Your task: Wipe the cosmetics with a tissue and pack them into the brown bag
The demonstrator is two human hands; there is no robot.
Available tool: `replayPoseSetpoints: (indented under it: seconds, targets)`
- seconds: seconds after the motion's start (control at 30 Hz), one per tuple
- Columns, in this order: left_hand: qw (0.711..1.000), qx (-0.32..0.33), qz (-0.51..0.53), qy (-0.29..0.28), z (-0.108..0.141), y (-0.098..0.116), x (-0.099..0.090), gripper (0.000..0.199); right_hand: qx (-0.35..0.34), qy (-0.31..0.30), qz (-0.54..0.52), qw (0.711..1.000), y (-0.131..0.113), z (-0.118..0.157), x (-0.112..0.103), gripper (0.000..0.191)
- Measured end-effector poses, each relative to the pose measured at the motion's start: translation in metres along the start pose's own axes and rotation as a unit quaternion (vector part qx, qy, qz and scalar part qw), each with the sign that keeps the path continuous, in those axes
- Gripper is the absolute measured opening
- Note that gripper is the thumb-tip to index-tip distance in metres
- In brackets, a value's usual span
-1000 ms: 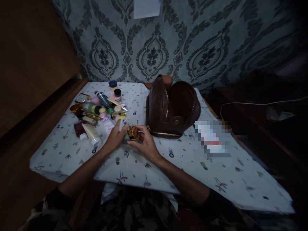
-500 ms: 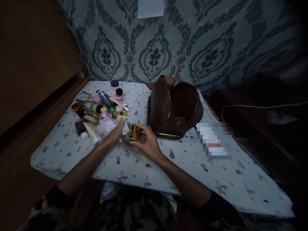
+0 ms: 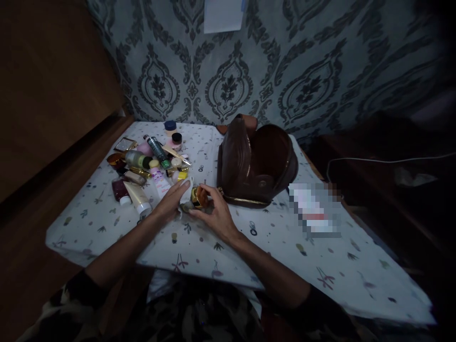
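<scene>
My right hand (image 3: 220,214) is closed around a small bottle with a shiny gold cap (image 3: 198,196), thumb below and fingers above. A crumpled white wipe (image 3: 186,194) is pinched in my left hand (image 3: 171,201) and pressed against the bottle's left side. The bottle's lower part is partly covered by the wipe and fingers. Just left of the hands lie a white and purple tube (image 3: 158,181) and a beige tube (image 3: 137,198). An open brown leather bag (image 3: 233,161) stands to the right of the bottle.
More cosmetics crowd the table's left side, among them a dark green bottle (image 3: 156,150), a blue-lidded jar (image 3: 170,127) and a dark red bottle (image 3: 119,190). A blurred-out item (image 3: 315,211) lies right of the bag. Patterned wallpaper (image 3: 230,85) rises behind the table.
My left hand has shifted slightly to the right along the bottle with the wipe. A yellow item behind the wipe shows more now. The bottle stays in my right hand.
</scene>
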State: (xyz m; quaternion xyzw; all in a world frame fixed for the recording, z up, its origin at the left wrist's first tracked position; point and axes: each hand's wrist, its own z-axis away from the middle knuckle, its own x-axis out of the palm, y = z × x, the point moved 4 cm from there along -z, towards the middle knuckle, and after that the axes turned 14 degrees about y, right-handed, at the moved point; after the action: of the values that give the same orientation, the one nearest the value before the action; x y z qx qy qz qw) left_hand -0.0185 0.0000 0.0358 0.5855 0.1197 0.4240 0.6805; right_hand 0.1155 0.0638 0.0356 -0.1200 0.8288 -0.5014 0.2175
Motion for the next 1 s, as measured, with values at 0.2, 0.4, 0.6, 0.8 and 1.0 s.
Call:
replayPoseSetpoints:
  seconds: [0.2, 0.4, 0.6, 0.8, 1.0]
  targets:
    - [0.999, 0.025, -0.019, 0.035, -0.0002, -0.0008, -0.0021, 0.053, 0.009, 0.002, 0.014, 1.0, 0.0023, -0.0018, -0.0006, 0.062]
    - [0.998, -0.043, -0.029, -0.035, 0.0025, 0.006, -0.0004, 0.043, 0.004, -0.009, -0.024, 1.0, 0.0026, -0.006, -0.0029, 0.061]
    - [0.988, -0.1, -0.062, -0.099, 0.0074, 0.0053, -0.0003, 0.041, 0.002, -0.022, -0.048, 0.999, 0.0022, -0.0081, -0.0048, 0.062]
    - [0.998, -0.039, -0.024, -0.044, 0.0065, 0.0035, 0.0011, 0.04, 0.037, -0.004, -0.022, 0.999, 0.0064, -0.0057, -0.0033, 0.067]
    - [1.0, 0.011, 0.014, 0.007, 0.0012, 0.0042, -0.0012, 0.044, 0.03, -0.014, 0.0, 0.999, 0.0034, -0.0047, -0.0019, 0.064]
